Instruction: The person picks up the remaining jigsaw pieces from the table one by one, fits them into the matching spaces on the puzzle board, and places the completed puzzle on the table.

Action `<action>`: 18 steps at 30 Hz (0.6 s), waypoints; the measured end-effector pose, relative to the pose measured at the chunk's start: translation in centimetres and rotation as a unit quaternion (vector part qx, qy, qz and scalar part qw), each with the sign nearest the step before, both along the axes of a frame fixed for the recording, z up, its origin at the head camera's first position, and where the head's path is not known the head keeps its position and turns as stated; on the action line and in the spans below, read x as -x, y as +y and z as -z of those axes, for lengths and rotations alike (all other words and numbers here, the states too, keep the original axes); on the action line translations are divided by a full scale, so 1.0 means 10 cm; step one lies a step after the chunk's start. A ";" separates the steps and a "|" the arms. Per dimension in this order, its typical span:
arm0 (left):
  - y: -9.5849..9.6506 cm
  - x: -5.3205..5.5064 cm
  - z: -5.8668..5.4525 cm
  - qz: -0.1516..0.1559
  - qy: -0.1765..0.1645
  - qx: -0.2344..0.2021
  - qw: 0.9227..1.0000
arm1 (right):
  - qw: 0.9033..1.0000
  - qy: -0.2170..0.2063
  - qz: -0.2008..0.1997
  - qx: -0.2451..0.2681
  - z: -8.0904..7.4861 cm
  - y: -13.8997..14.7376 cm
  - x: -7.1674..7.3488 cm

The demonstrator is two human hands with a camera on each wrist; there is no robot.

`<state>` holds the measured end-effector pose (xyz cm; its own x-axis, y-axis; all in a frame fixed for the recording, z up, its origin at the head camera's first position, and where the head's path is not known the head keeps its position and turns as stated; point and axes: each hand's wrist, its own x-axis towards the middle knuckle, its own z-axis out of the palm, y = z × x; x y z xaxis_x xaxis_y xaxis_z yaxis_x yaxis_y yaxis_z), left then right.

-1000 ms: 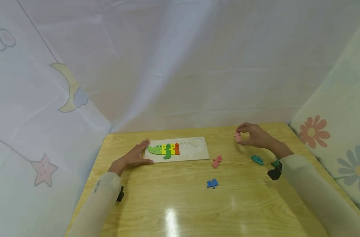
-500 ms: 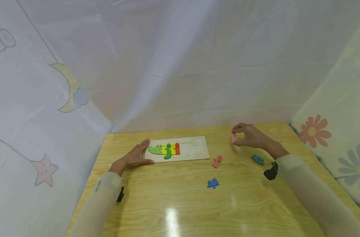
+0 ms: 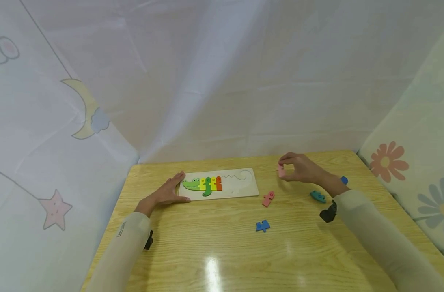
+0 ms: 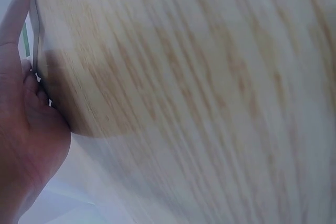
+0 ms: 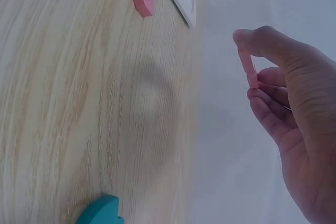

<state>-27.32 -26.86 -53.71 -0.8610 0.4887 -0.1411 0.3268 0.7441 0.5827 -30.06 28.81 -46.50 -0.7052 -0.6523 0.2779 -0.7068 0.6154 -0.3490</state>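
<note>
My right hand (image 3: 304, 168) pinches a light pink puzzle piece (image 3: 281, 170) between thumb and fingers, raised above the table to the right of the board. In the right wrist view the piece (image 5: 248, 69) shows edge-on. At the left end of a pale wooden puzzle board (image 3: 240, 187), my left hand (image 3: 168, 190) rests with thumb and fingers spread along its edges. Set in that board are a green crocodile head (image 3: 191, 184) and yellow, green and orange body pieces (image 3: 208, 186). The left wrist view shows mostly tabletop beside the left hand (image 4: 31, 114).
A darker pink piece (image 3: 268, 198) lies near the board's right end, a blue piece (image 3: 263, 226) closer to the front. Under the right forearm lies a teal piece (image 3: 318, 196); another blue piece (image 3: 344, 180) shows behind the wrist. White fabric (image 3: 222, 101) stands behind the table.
My right hand has moved left toward the board with the light pink piece. The blue piece behind the right wrist has come into view. My left hand and the board stay put.
</note>
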 end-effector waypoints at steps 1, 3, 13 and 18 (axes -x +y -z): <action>0.00 0.00 0.00 -0.001 0.000 -0.001 1.000 | 1.000 0.002 -0.001 0.001 0.00 -0.01 0.00; 0.00 0.00 0.00 -0.001 0.002 0.000 1.000 | 1.000 0.001 -0.004 0.004 0.01 -0.04 0.01; -0.01 -0.01 0.02 -0.004 0.005 -0.008 1.000 | 1.000 -0.005 -0.013 0.011 0.04 -0.17 -0.01; -0.01 0.00 0.03 -0.002 0.011 -0.003 1.000 | 1.000 -0.010 -0.015 0.008 0.05 -0.23 -0.02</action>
